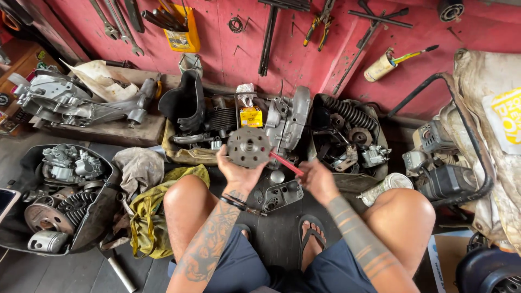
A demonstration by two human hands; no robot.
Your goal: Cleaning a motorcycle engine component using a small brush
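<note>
Between the bare knees, above the dark plank floor (282, 228), the left hand (237, 172) holds up a round grey metal disc (249, 146) with rim holes, its fingers curled around the lower edge. Just right, the right hand (316, 180) pinches a red-handled tool (285, 163), its tip touching the disc. A grey cover plate (282, 194) lies below; a yellow rag (149, 214) sits far left.

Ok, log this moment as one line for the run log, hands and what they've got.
left hand: holds round metal disc upright | right hand: holds red-handled tool, tip at disc | setting: seated on floor among engine parts
</note>
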